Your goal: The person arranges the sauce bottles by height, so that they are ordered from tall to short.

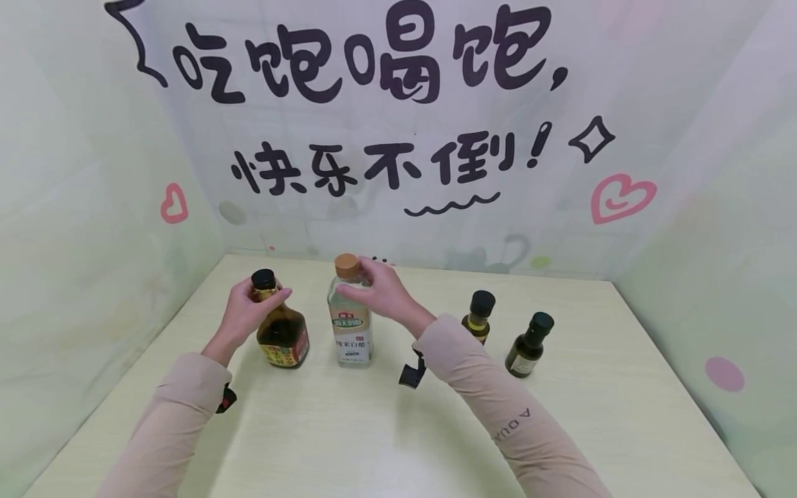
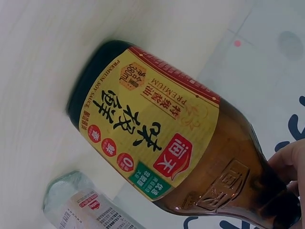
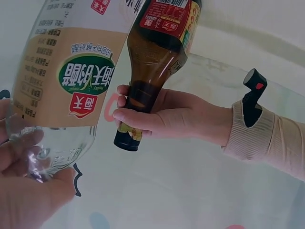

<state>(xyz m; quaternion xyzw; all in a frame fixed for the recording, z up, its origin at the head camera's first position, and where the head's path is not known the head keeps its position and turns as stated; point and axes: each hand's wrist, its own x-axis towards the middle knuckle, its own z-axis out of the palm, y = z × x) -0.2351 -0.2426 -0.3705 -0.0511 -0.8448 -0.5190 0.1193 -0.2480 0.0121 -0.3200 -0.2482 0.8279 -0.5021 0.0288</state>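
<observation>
Head view, left to right: your left hand [image 1: 249, 311] grips the neck of the brown soy sauce bottle [image 1: 281, 332] standing on the table [image 1: 386, 429]; just beside it, your right hand [image 1: 382, 290] pinches the clear vinegar bottle [image 1: 351, 325] below its cap.

Soy bottle [image 1: 283, 330]: brown glass, dark contents, black cap, yellow label edged in red with a red square logo and a small green patch; vinegar bottle [image 1: 351, 325]: clear, tan cap, beige-and-white label with a green oval and red logo. Two small bottles [image 1: 478, 315] [image 1: 528, 344]: dark glass, black caps, the nearer-left one with a yellow neck band. Bench [image 1: 386, 443]: pale cream wood grain; backdrop [image 1: 386, 124]: white with black lettering, pink hearts and pastel dots; sleeves [image 1: 498, 401]: beige.
</observation>
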